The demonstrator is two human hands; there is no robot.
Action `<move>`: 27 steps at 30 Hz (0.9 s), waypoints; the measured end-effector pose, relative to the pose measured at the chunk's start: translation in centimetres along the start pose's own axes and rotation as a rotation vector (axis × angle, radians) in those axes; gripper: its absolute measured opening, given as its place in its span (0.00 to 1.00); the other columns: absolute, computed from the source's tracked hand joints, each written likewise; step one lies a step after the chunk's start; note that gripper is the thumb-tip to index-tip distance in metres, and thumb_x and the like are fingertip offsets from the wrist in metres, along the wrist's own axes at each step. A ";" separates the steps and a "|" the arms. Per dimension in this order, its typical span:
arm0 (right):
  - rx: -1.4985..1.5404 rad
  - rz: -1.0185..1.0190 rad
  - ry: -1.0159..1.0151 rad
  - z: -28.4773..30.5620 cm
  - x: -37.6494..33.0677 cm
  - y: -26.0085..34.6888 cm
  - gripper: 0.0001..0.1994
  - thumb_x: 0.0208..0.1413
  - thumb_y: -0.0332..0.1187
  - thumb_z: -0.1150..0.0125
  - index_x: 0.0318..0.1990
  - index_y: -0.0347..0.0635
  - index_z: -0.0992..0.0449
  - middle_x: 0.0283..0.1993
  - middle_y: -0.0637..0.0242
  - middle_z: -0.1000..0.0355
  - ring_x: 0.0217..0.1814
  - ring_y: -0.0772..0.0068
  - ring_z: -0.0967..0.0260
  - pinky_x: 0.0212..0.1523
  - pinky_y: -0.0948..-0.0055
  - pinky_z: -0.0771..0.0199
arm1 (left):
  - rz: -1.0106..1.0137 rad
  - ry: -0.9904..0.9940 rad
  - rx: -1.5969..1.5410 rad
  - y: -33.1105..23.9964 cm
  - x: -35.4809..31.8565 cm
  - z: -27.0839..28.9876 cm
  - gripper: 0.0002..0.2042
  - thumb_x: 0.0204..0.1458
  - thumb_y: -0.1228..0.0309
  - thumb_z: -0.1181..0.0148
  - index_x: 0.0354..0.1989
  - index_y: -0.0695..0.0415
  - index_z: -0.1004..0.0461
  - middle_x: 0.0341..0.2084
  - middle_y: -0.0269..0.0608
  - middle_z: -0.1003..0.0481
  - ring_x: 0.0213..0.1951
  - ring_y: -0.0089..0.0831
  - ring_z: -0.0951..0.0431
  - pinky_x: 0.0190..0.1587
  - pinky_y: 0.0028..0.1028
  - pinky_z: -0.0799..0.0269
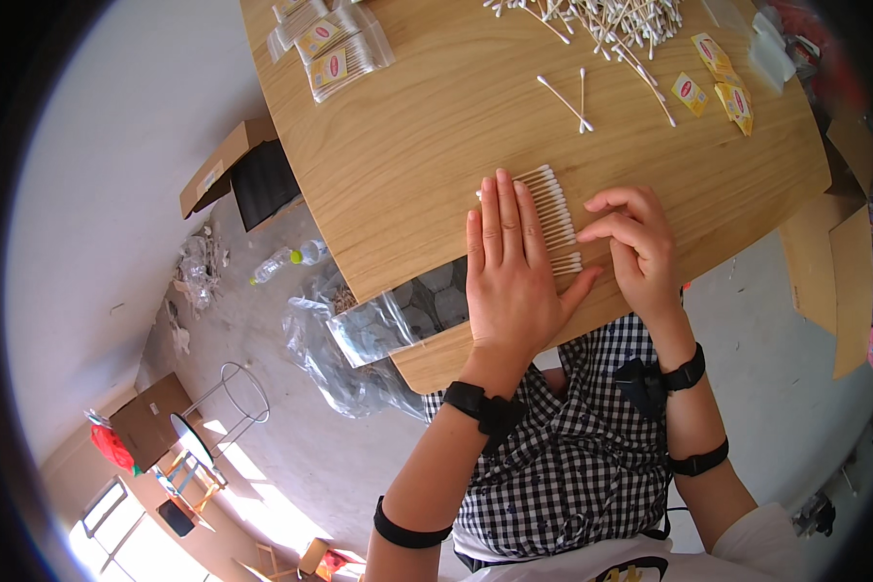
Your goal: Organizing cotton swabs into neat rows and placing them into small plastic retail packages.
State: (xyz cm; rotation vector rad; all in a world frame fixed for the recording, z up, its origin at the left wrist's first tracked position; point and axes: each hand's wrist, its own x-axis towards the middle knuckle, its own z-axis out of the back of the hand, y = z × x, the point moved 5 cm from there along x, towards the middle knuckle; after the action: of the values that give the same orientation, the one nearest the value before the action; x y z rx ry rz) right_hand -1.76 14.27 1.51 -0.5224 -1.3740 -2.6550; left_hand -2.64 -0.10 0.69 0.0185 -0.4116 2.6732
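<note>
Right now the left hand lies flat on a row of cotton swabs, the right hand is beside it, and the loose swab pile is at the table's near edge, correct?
Not quite. The head view shows the loose swab pile at the table's far edge. The left hand does lie flat on the row of cotton swabs, right hand beside it.

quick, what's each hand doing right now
Left hand: open, flat on the row of cotton swabs.
Right hand: fingers curled, fingertips at the row's edge, holding nothing.
</note>
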 end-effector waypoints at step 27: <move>-0.057 0.045 0.041 -0.2 0.2 0.3 0.13 0.43 0.15 0.47 0.31 0.44 0.20 0.41 0.66 0.27 0.43 0.62 0.32 0.41 0.67 0.31 | -0.001 -0.002 -0.030 0.0 -0.1 -0.1 0.52 0.50 0.38 0.44 0.69 0.73 0.51 0.71 0.62 0.53 0.73 0.50 0.55 0.72 0.43 0.57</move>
State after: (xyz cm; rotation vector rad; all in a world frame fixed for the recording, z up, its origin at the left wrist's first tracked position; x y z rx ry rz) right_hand -1.95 13.96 1.66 -0.4964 -1.2632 -2.6607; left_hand -2.59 -0.11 0.58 0.0121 -0.4513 2.6658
